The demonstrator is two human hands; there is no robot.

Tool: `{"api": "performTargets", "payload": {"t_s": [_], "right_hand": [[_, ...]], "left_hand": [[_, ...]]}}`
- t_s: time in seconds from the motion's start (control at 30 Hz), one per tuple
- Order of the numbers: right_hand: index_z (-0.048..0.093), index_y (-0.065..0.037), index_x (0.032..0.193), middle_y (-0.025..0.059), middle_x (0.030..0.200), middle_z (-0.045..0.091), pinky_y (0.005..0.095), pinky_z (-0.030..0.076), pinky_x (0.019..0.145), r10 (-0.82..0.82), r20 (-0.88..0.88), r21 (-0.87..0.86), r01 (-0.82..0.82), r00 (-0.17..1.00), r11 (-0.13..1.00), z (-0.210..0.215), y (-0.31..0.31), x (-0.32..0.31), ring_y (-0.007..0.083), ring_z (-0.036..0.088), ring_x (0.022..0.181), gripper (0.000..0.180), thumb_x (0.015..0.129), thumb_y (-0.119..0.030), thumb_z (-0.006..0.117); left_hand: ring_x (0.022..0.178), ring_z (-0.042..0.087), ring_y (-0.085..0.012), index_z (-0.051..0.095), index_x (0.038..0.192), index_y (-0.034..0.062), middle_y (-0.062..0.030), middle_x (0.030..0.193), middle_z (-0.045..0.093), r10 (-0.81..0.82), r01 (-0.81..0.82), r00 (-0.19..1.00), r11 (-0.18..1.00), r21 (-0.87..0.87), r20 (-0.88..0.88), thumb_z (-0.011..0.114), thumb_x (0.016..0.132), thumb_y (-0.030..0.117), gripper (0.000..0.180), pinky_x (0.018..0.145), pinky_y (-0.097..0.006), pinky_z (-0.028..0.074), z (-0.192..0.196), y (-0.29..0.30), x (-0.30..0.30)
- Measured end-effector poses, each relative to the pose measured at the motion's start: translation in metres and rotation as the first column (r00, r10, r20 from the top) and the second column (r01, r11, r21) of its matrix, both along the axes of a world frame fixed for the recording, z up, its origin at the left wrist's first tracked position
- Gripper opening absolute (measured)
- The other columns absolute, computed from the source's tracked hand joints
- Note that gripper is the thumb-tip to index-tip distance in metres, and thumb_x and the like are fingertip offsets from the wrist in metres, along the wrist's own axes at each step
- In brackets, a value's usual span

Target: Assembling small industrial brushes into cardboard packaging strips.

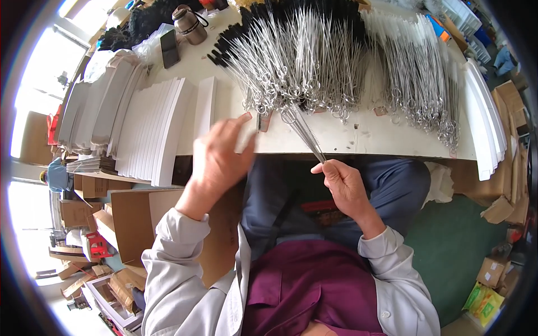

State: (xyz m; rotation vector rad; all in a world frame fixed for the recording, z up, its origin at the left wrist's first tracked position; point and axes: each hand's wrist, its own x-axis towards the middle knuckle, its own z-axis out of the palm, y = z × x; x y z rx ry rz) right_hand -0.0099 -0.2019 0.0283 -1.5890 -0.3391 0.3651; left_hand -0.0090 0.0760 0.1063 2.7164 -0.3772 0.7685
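My right hand [343,182] pinches a small bundle of thin wire brushes [303,132] between thumb and fingers in front of the table edge. Their looped ends point away from me, toward a big pile of black-bristled wire brushes [302,56]. That pile lies with its ring-ended wire stems facing me. To the left, my left hand [223,151] hovers over the table's front edge, blurred. Its thumb and index finger are spread, with nothing visible between them. Right of the black pile lies a row of pale-bristled wire brushes [417,78], rings toward me.
Long white boxes [151,129] stand in a row on the left of the table [330,139], and more white strips [483,117] lie at its right end. A metal flask [189,25] stands at the back. An open cardboard carton [131,229] sits below left.
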Motion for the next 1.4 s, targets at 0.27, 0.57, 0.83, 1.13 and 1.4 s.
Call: {"api": "performTargets", "payload": {"t_s": [0.27, 0.57, 0.83, 1.13, 1.4], "right_hand": [[0.071, -0.002, 0.100, -0.0076, 0.068, 0.040, 0.0225, 0.030, 0.054, 0.055, -0.099, 0.019, -0.053, 0.994, 0.998, 0.001, 0.003, -0.003, 0.0029, 0.035, 0.062, 0.034, 0.109, -0.030, 0.056], [0.071, -0.002, 0.099, -0.0085, 0.063, 0.037, 0.0234, 0.027, 0.051, 0.107, -0.062, -0.092, -0.112, 0.992, 0.989, 0.000, 0.006, -0.008, 0.0028, 0.031, 0.057, 0.036, 0.110, -0.032, 0.054], [0.073, 0.000, 0.094, 0.0007, 0.058, 0.045, 0.0294, 0.032, 0.050, 0.267, -0.038, -0.138, -0.269, 0.963, 0.953, 0.010, 0.012, -0.036, 0.0076, 0.036, 0.055, 0.037, 0.109, -0.029, 0.057], [0.073, -0.001, 0.090, -0.0016, 0.056, 0.044, 0.0296, 0.032, 0.049, 0.301, -0.185, -0.102, -0.323, 0.935, 0.941, 0.003, 0.003, -0.038, 0.0081, 0.037, 0.053, 0.043, 0.109, -0.035, 0.056], [0.073, 0.000, 0.087, -0.0005, 0.055, 0.042, 0.0292, 0.031, 0.049, 0.299, -0.159, -0.150, -0.322, 0.941, 0.935, 0.003, 0.000, -0.029, 0.0077, 0.037, 0.053, 0.045, 0.107, -0.037, 0.058]], "left_hand": [[0.106, 0.068, -0.0427, 0.052, 0.134, -0.0059, -0.0277, 0.115, 0.068, 0.645, -0.523, 0.574, 0.763, 0.380, -0.505, 0.084, 0.080, 0.045, 0.081, 0.090, -0.049, 0.055, -0.028, 0.061, -0.040], [0.073, 0.069, -0.0179, 0.057, 0.114, -0.0055, -0.0137, 0.088, 0.068, -0.125, -0.692, 0.648, 0.316, -0.649, -0.752, 0.066, 0.086, 0.014, 0.035, 0.068, -0.035, 0.060, -0.025, 0.082, -0.044], [0.084, 0.067, -0.0269, 0.053, 0.124, -0.0039, -0.0205, 0.099, 0.066, -0.199, -0.223, 0.961, -0.152, -0.963, -0.191, 0.064, 0.095, 0.018, 0.038, 0.078, -0.043, 0.058, -0.027, 0.040, -0.012], [0.081, 0.068, -0.0282, 0.052, 0.122, -0.0052, -0.0209, 0.097, 0.069, -0.241, -0.104, 0.970, -0.306, -0.946, -0.028, 0.062, 0.096, 0.015, 0.035, 0.076, -0.046, 0.058, -0.028, 0.016, -0.005], [0.079, 0.067, -0.0282, 0.053, 0.121, -0.0047, -0.0205, 0.095, 0.068, -0.300, -0.183, 0.952, -0.385, -0.904, -0.065, 0.062, 0.096, 0.016, 0.035, 0.075, -0.045, 0.058, -0.036, 0.023, -0.012]]}}
